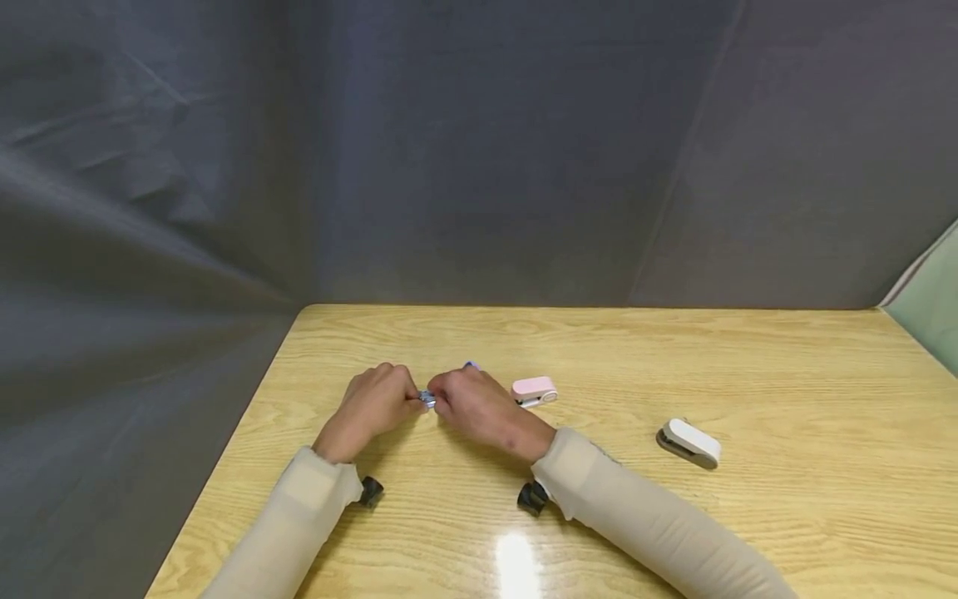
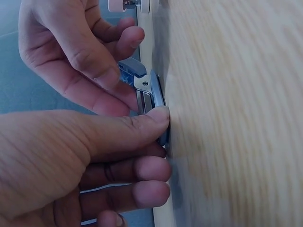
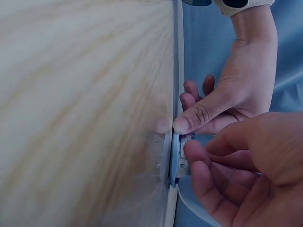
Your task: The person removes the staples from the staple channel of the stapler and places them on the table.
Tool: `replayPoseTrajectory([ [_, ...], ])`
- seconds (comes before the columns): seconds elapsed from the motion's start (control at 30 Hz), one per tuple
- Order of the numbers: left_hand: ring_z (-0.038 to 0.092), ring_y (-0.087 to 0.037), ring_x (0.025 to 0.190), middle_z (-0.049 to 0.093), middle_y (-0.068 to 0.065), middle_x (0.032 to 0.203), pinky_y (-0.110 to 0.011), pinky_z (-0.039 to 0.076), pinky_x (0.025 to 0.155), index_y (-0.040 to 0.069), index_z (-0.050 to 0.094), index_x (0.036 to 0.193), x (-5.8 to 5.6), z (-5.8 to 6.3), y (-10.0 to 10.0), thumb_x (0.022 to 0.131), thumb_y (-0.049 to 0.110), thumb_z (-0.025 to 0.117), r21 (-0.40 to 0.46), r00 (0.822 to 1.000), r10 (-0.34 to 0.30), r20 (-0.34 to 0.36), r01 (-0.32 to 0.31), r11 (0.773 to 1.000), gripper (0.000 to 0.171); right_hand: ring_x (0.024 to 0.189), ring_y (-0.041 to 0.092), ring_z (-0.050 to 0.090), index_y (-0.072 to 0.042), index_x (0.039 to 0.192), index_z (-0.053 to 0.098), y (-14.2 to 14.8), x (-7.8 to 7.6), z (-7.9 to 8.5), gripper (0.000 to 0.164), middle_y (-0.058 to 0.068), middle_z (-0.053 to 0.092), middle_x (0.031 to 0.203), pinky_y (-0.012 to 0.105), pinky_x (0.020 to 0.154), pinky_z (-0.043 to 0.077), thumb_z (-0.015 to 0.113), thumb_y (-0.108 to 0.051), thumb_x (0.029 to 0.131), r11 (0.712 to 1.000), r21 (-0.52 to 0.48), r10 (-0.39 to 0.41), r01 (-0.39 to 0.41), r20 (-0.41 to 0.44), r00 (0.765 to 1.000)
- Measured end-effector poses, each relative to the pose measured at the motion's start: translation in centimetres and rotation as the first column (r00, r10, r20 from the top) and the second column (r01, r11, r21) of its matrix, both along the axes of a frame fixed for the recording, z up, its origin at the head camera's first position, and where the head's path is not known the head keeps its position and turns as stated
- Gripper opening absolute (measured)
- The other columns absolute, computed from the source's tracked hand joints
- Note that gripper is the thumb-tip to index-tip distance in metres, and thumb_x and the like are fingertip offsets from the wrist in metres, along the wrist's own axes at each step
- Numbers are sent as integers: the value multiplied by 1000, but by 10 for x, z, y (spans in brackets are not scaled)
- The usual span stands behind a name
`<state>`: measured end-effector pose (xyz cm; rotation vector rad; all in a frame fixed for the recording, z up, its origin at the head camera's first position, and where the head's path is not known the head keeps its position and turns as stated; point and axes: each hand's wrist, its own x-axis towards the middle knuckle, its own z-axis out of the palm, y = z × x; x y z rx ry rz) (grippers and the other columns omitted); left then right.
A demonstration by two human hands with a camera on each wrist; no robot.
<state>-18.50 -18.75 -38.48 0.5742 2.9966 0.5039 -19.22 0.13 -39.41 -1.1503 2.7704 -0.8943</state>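
Observation:
A small blue stapler (image 1: 427, 398) lies between my two hands, its metal inner part (image 2: 145, 85) exposed. My left hand (image 1: 377, 403) pinches one end of its base (image 3: 175, 153) against the tabletop, thumb on the near side. From the other side, my right hand (image 1: 479, 408) holds the upper metal part with thumb and fingertips; the fingers hide much of it. Beyond the right hand's knuckles a bit of blue (image 1: 471, 364) peeks out. Right of that hand stands a pink and white stapler (image 1: 534, 390).
A white and grey stapler (image 1: 690, 443) sits farther right on the wood-grain table (image 1: 808, 441). Dark sheeting (image 1: 509, 150) rises behind the table and along its left edge. Black wrist-worn devices (image 1: 532, 497) hang under both sleeves.

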Motion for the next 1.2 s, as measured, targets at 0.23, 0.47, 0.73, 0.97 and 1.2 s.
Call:
replayPoseTrajectory([
  [0.23,24,-8,49,30,12,46,-26,23,47,20,64,47,0,1,-1,90,18,83,-9,1000,9,6,-9,1000,47,53,7,37,-10,92,77,-2,-2,1,17,-8,49,60,42,93,44,63,-4,101,1000,0,9,-9,-1,1000],
  [0.47,27,-9,49,46,11,48,-27,26,47,21,75,58,0,1,-1,88,17,84,-23,1000,29,1,-29,999,32,60,5,52,-9,104,81,-3,-2,-1,16,0,76,96,24,62,49,66,-5,99,998,-49,-35,35,10,999],
  [0.73,24,-8,48,33,12,46,-26,24,47,19,64,47,2,0,-2,90,20,83,-23,999,31,24,-30,999,47,67,6,59,-11,100,80,-6,-3,-3,11,-1,76,97,24,62,50,70,-7,97,992,-92,-79,81,31,996],
  [0.97,23,-7,47,29,11,46,-24,22,45,18,66,48,-1,1,0,89,17,83,-12,1000,12,16,-12,1000,45,76,7,62,-17,97,79,-7,-4,-2,7,-6,74,96,29,65,52,73,-12,96,993,-46,-106,107,28,994],
  [1.2,19,-7,45,23,12,45,-24,19,45,13,57,43,-3,2,1,90,12,82,50,999,-9,44,7,999,53,72,5,61,-19,89,78,-7,-9,-1,9,-11,71,85,31,62,51,74,-16,96,992,-21,-121,121,2,993],
])
